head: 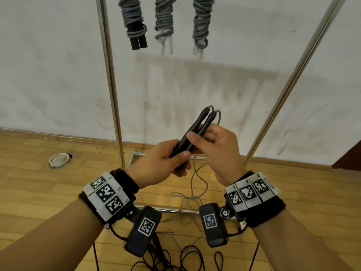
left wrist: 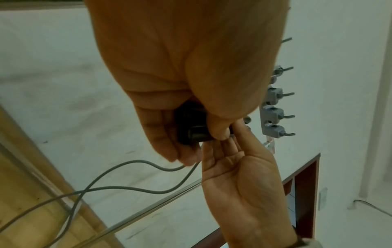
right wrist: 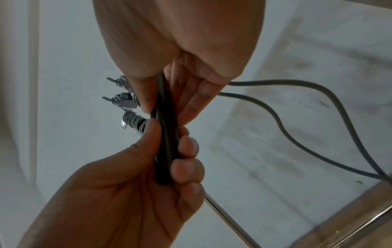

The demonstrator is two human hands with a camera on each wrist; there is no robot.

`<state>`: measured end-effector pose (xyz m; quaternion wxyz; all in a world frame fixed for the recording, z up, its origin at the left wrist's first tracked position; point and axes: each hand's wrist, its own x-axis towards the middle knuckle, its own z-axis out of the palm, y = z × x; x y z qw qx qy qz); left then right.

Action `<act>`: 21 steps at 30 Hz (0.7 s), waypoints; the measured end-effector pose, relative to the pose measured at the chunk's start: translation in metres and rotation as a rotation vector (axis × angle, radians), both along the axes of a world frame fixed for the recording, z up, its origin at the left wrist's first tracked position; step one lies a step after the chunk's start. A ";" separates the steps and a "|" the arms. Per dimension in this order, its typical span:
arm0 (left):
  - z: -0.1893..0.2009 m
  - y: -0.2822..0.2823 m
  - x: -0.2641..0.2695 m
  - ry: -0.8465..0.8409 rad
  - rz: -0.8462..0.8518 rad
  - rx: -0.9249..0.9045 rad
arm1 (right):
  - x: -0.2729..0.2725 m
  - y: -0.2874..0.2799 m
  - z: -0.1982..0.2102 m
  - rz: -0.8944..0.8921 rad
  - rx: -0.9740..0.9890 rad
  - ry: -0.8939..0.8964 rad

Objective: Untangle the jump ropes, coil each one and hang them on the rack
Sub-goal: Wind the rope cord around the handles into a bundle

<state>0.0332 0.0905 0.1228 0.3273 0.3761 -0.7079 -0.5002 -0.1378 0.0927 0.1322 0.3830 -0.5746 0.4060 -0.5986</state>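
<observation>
Down at 6 o'clock a dark cord tangle (head: 175, 259) litters the floor. Dead centre, left hand (head: 156, 165) and right hand (head: 213, 151) both wrap the two black handles (head: 197, 130); their grey rope (head: 195, 178) dangles, light and floppy, so I'd grab the stiff handles. At 12 o'clock, three coiled ropes (head: 164, 22) hang between the rack poles (head: 111, 85), leaving room on the right.

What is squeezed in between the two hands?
The two black handles of a jump rope, side by side. The left hand grips their lower ends and the right hand pinches them higher up. The head view shows it best.
</observation>
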 end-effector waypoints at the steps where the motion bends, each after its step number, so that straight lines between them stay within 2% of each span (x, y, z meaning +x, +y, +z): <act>1: -0.003 -0.001 0.001 -0.018 -0.002 -0.008 | 0.001 -0.001 -0.003 -0.005 0.003 0.018; 4: -0.009 -0.005 0.006 -0.103 0.010 -0.072 | -0.002 -0.002 -0.008 0.025 0.036 0.108; 7: -0.008 -0.009 0.013 -0.116 0.024 -0.088 | -0.018 -0.004 -0.006 0.082 0.052 0.244; 12: 0.001 -0.016 0.028 -0.083 -0.017 -0.049 | -0.043 -0.019 -0.016 -0.244 -0.022 0.462; 15: 0.004 -0.015 0.029 -0.089 -0.117 -0.025 | -0.038 -0.024 -0.025 -0.089 -0.050 0.636; 17: 0.003 -0.014 0.027 -0.097 -0.164 -0.025 | -0.032 -0.026 -0.033 0.015 -0.082 0.606; 21: 0.001 -0.021 0.029 -0.060 -0.061 -0.040 | -0.026 -0.029 -0.035 0.081 0.145 0.352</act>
